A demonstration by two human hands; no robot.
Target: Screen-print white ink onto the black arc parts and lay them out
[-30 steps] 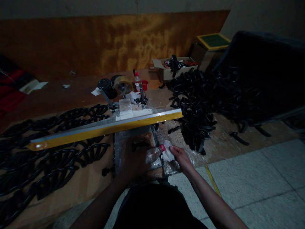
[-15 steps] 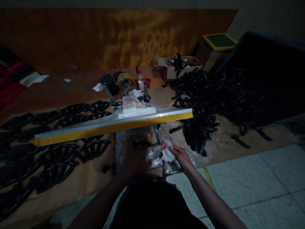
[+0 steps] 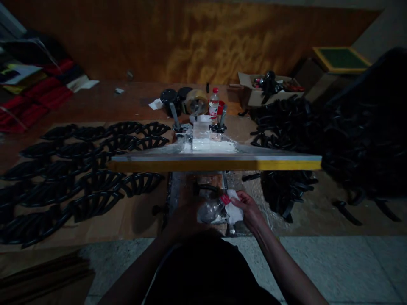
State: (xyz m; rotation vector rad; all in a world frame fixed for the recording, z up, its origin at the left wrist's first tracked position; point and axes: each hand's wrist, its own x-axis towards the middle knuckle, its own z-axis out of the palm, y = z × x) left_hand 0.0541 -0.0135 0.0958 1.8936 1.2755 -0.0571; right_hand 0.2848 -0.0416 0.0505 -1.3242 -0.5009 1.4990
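View has swung leftward since the earlier frame — the long yellow-edged bar (image 3: pixel 216 165) now looks level.
Right hand (image 3: pixel 250 208) pinches a white sheet (image 3: pixel 234 209) beside the red end of a clear bottle (image 3: pixel 210 210), tilted above the table (image 3: pixel 133 101) near its front edge; left hand (image 3: pixel 185 221) is in deep shadow at the bottle's lower end — how its fingers stand, I cannot tell; curved black pieces (image 3: pixel 99 181) lie toward the table's left edge.

Below the yellow-edged frame (image 3: pixel 216 165), shadow swallows the left hand (image 3: pixel 186 220), so its fingers and its grip on the clear bottle (image 3: pixel 210 210) cannot be told. Left of the frame, the view's edge cuts off red bundles (image 3: pixel 19 105); beyond its right end, piled black parts (image 3: pixel 345 142) blur into darkness.
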